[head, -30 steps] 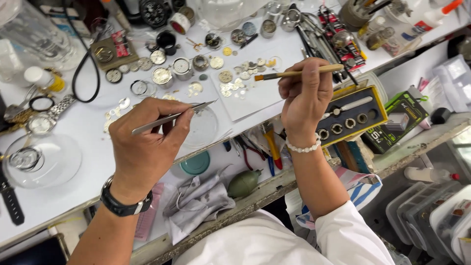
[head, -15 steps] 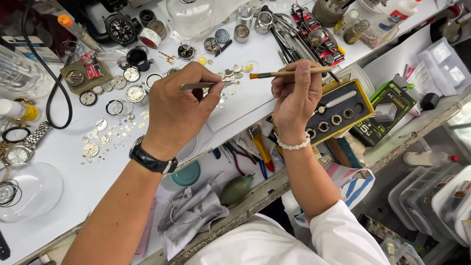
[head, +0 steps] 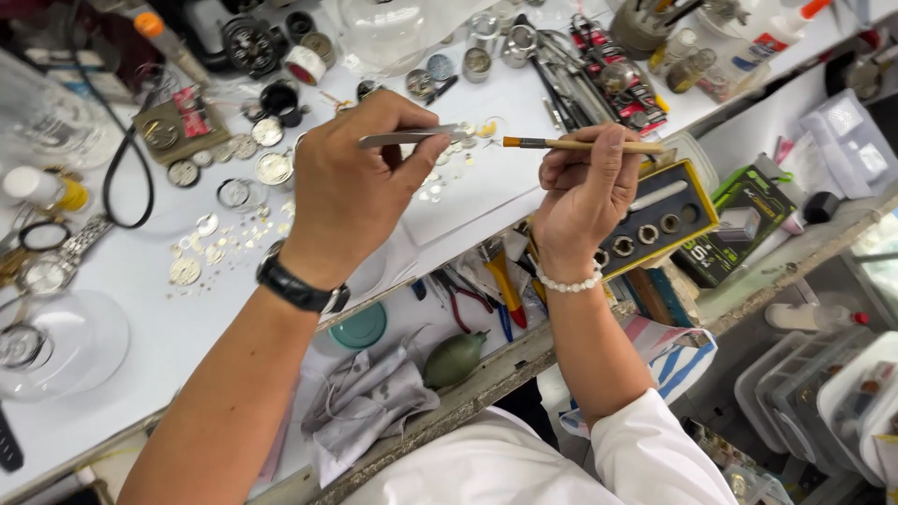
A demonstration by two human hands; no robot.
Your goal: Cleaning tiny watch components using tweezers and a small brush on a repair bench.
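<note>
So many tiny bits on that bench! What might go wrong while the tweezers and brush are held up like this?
The left hand pinches the tweezers and the right hand holds the brush above the loose watch parts on the white table. A slip might scatter them. A forearm swing could also knock the glass dome nearby.

Both forearms reach forward: the left hand [head: 351, 192], a black band at its wrist, pinches its fingers [head: 426, 150] shut; the right hand [head: 585, 201], fingers curled closed, faces it closely.
</note>
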